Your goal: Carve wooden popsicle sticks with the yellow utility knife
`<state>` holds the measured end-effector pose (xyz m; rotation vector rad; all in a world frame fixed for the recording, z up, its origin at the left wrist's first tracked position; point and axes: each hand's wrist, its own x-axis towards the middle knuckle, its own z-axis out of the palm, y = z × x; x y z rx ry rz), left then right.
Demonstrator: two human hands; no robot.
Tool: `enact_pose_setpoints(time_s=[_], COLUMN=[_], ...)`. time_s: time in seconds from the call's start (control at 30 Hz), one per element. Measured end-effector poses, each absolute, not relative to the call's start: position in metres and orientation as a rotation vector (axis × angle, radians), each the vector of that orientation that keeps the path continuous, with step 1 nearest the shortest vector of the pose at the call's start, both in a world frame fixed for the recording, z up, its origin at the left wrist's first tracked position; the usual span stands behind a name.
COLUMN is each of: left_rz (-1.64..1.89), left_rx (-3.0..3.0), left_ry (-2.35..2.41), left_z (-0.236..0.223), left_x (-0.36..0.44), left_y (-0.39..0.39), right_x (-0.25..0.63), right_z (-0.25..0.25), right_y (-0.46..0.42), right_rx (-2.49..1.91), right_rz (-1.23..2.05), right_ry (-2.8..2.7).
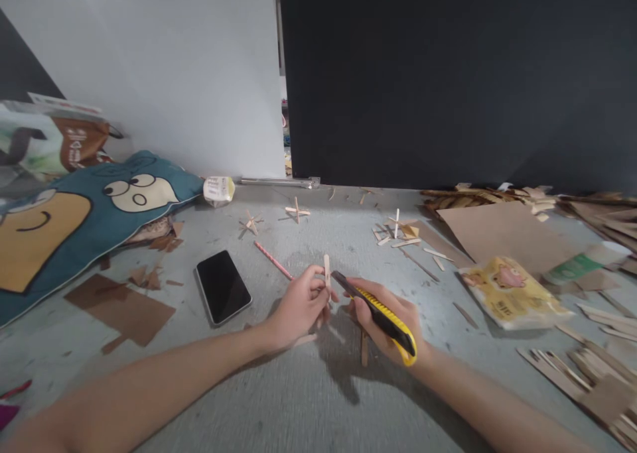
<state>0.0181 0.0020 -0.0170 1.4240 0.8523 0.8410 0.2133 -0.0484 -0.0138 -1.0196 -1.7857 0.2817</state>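
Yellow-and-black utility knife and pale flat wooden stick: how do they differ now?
The yellow-and-black utility knife is thick; the pale flat wooden stick is slim. The knife slants in the right hand; the stick stands nearly upright in the left hand. The knife is two-toned; the stick is pale wood. Both are held.

Yellow and black utility knife (pixel 386 320)

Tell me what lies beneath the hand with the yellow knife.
Part of a thin wooden strip shows beneath the right hand holding the knife. The strip's far end, and anything else the hand covers, cannot be seen.
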Motion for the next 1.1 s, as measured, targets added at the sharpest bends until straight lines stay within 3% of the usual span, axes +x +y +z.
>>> enact_pose_setpoints(time_s=[1.1], left_rz=[0.763], left_rx=[1.506], left_ry=[0.916], left_z=[-0.0108], left_x=[0.0181], left_y=[-0.0015], right_x=[0.2111], right_z=[-0.0143], right_y=[-0.0449], right_rx=[-1.051], right_rz=[0.367], right_ry=[-1.782])
